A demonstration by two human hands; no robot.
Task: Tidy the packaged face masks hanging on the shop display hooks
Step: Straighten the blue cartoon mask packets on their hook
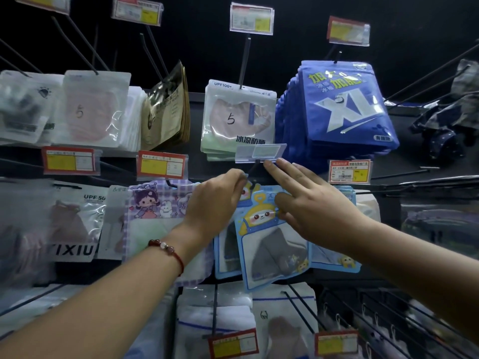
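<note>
The mask packets (269,237) with the yellow cartoon face hung on the middle hook (252,174) of the display, just under a clear price holder (260,153), and they were the ones I had in hand. The front packet sat crooked, its lower edge swung toward the left, with at least 2 more blue packets fanned out behind it. My left hand (220,200) pinched the packet's top by the hanging hole, fingers curled tight on the card. My right hand (308,200) lay flat and spread, fingers straight, pressing the packet's upper right part, the longest fingertip reaching up near the holder.

As I judged it, this hook was only half sorted: the packets still needed squaring and pushing back along the rod. The purple cartoon packets (160,203) to the left looked tilted too. The blue XL packets (344,107) above hung slanted, and the brown packets (168,107) stood turned sideways, so much remained.
</note>
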